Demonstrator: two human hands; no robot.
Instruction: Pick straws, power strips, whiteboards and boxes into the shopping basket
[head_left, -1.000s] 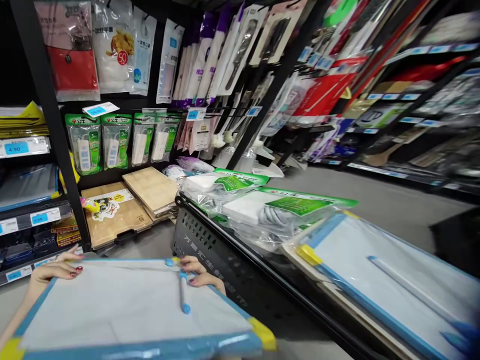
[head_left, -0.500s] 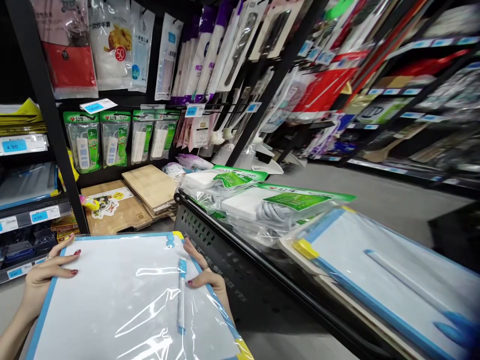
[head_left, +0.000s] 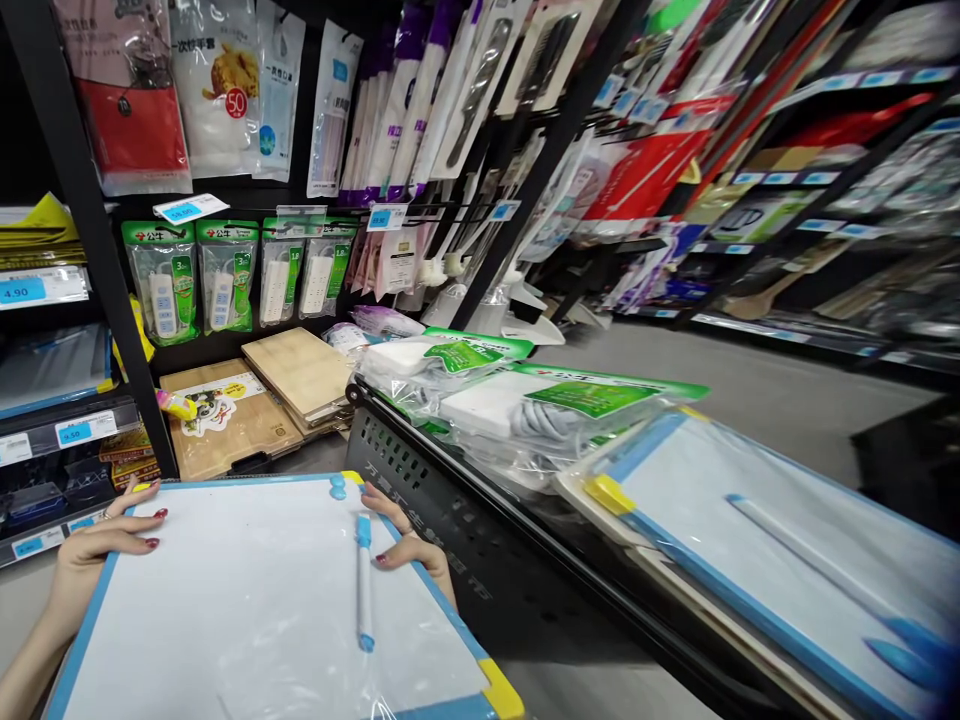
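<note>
Both my hands hold a whiteboard [head_left: 247,590] with a blue frame and yellow corners, wrapped in clear film. My left hand [head_left: 97,545] grips its left edge, fingertips on the front face. On the right edge, my right hand [head_left: 412,550] is closed the same way, its thumb lying on the face. Under the film, a blue-capped marker [head_left: 364,590] lies along the right side, with small blue magnets [head_left: 337,487] near the top corner. The back of the board, and whether several are stacked, is hidden.
To the right stands a black cart [head_left: 450,540], bearing packaged power strips [head_left: 487,405] and another whiteboard [head_left: 795,530]. Wooden cutting boards [head_left: 300,375] lie on the low shelf ahead. More power strips [head_left: 161,290] hang above, beside a black shelf post [head_left: 90,240].
The whiteboard has tilted slightly, so the bright glare on its film has faded and its lower right corner shows more. Both hands keep their hold.
</note>
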